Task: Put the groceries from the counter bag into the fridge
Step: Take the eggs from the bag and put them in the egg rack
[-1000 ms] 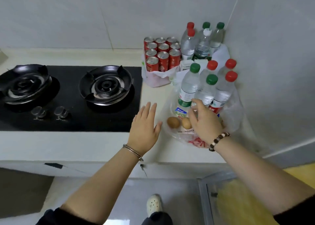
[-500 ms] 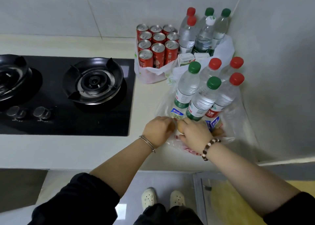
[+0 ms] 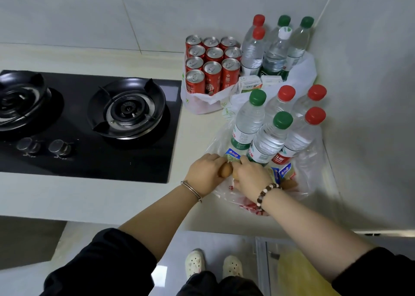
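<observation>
A clear plastic bag (image 3: 312, 167) lies open on the counter at the right, holding several water bottles (image 3: 269, 138) with green and red caps and blue-labelled packets (image 3: 284, 172). My left hand (image 3: 205, 174) is closed around a brown egg (image 3: 225, 171) at the bag's front edge. My right hand (image 3: 251, 176) sits right beside it, fingers curled over a second brown egg (image 3: 235, 175) that is mostly hidden. Another brownish item (image 3: 289, 184) shows behind my right wrist.
A white bag (image 3: 202, 104) of red cans (image 3: 212, 75) stands behind, with more water bottles (image 3: 274, 53) and small cartons (image 3: 249, 84) in the corner. A black gas hob (image 3: 89, 125) fills the counter's left. The wall (image 3: 370, 116) closes the right side. My feet (image 3: 213, 264) show below.
My left hand moved from the bare counter into the bag and closed on an egg. My right hand dropped from the bottles onto the other egg. The view shifted closer.
</observation>
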### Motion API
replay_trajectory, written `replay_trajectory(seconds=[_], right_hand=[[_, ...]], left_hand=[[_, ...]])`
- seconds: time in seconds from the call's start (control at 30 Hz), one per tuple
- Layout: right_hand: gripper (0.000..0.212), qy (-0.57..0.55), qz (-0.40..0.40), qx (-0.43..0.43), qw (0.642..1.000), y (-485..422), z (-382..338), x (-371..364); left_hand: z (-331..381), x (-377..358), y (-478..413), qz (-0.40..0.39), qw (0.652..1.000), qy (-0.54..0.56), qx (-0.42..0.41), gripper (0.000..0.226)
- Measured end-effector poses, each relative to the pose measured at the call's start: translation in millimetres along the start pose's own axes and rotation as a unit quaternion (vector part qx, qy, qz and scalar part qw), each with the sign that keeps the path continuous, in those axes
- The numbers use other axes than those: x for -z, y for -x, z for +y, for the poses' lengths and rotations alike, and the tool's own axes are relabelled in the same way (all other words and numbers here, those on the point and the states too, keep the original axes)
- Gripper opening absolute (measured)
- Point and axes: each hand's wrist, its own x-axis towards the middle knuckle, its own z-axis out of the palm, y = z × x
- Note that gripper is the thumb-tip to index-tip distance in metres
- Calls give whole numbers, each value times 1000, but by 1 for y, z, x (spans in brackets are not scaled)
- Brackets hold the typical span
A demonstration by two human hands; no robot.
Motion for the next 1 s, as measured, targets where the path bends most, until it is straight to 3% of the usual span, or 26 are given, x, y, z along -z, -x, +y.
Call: replay_trajectory(seconds=[0.2,0.33,0.63,0.83,1.0], right_hand=[[32,-58,90,9,994,0,0,24],[31,-113,144,29,983,-3,-23,48],[43,-212,159,220,939,-6,-144,93],[40,-261,174,402,860,47,-258,121],[39,-297,171,549,763,126,-350,147]], left_hand=[[5,43,-3,89,996,19,11,43],[3,73,11,139,987,29,72,49],[-13,163,125,314,897,37,310,46],[7,216,256,417,814,-8,403,45],[53,257,374,502,743,-85,436,41]])
